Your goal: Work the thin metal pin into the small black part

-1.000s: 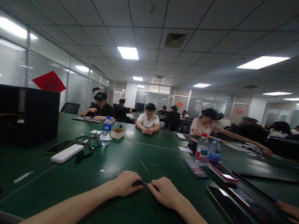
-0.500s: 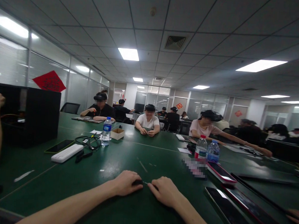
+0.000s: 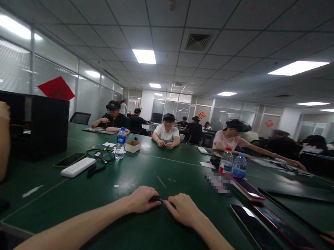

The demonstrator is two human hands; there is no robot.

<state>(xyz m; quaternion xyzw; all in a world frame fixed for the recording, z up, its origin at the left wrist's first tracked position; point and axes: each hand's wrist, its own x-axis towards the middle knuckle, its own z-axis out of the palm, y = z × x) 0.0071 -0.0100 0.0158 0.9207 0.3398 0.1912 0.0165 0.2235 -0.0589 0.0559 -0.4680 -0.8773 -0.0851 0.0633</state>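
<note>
My left hand (image 3: 143,199) rests on the green table (image 3: 116,230), its fingers closed round a small dark object (image 3: 154,199) that shows at the thumb. From it a thin, light sliver (image 3: 162,200) points toward my right hand; its kind is too small to make out. My right hand (image 3: 182,208) lies just to the right with fingers curled and thumb pressed in. Whatever its fingers hold is hidden. Only a narrow gap separates the two hands.
Phones (image 3: 259,230) lie by my right forearm, with two water bottles (image 3: 240,166) beyond. At left are a white power strip (image 3: 77,167), a cable (image 3: 105,157), a bottle (image 3: 121,143), a small box (image 3: 132,146) and a black case (image 3: 49,126). Several people sit around.
The view has tilted slightly, so the table things sit a little differently. My hands stay close together, and the light sliver between them shows a bit more clearly.
</note>
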